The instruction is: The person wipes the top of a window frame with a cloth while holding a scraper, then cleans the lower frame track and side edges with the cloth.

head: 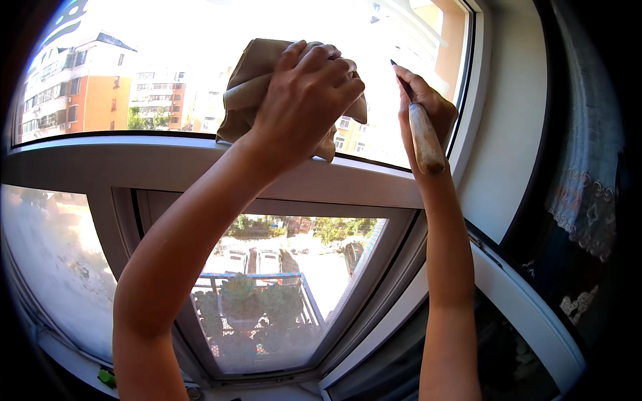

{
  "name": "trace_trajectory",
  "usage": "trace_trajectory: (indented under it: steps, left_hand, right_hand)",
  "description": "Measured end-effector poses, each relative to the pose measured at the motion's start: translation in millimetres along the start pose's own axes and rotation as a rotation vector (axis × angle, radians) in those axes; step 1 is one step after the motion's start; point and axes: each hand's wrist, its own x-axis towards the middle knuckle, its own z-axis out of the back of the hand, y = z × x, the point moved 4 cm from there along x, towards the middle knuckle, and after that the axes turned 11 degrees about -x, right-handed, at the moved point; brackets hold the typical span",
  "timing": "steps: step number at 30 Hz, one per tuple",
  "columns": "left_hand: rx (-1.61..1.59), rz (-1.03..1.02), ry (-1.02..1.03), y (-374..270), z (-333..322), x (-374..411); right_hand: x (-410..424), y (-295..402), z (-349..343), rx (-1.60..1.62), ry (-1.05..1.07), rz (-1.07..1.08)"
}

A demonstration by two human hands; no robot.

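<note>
My left hand (313, 90) is pressed on a bunched beige-brown cloth (246, 85) against the upper window pane (190, 30), just above the frame's crossbar. Part of the cloth hangs over the crossbar's edge. To the right, my right hand (429, 103) grips a narrow-bladed hand tool (426, 140) by its metal part. The worn, light-coloured handle points down along the wrist, and the dark pointed tip rises beside the glass. Whether the tip touches the pane, I cannot tell. Whitish streaks show on the glass near the upper right.
Below the crossbar (165, 160) is a screened window section (301, 321). An open window sash (526, 321) stands at the lower right, near a lace-edged curtain (582, 200). A small green object (106, 378) lies on the sill at the lower left.
</note>
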Motion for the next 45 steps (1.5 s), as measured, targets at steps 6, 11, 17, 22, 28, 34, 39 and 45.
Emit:
trace_trajectory:
  steps: [6,11,17,22,28,34,39,45]
  left_hand:
    - [0.023,-0.012,0.027,1,-2,-1]
    - [0.019,-0.014,0.016,0,-6,0]
    - [-0.010,0.009,-0.016,2,0,-2]
    - [-0.004,-0.010,0.016,0,-3,0]
    - [-0.005,0.009,0.031,1,-1,0]
    - [-0.039,0.024,0.056,0,1,3]
    - [-0.050,0.013,0.060,-3,3,6]
    - [-0.076,0.002,0.061,-2,1,3]
  right_hand:
    - [14,-3,-3,-0.023,0.084,-0.099]
    - [4,-9,-1,-0.023,-0.011,0.008]
    - [-1,1,-2,-0.003,0.043,-0.085]
    - [11,-14,-2,-0.056,-0.008,0.011]
    - [2,-10,-7,-0.042,0.012,0.029]
    - [-1,-7,-7,0.045,0.059,-0.043]
    - [16,-12,-8,0.059,0.221,-0.166]
    - [0,-3,-7,0.063,0.062,-0.044]
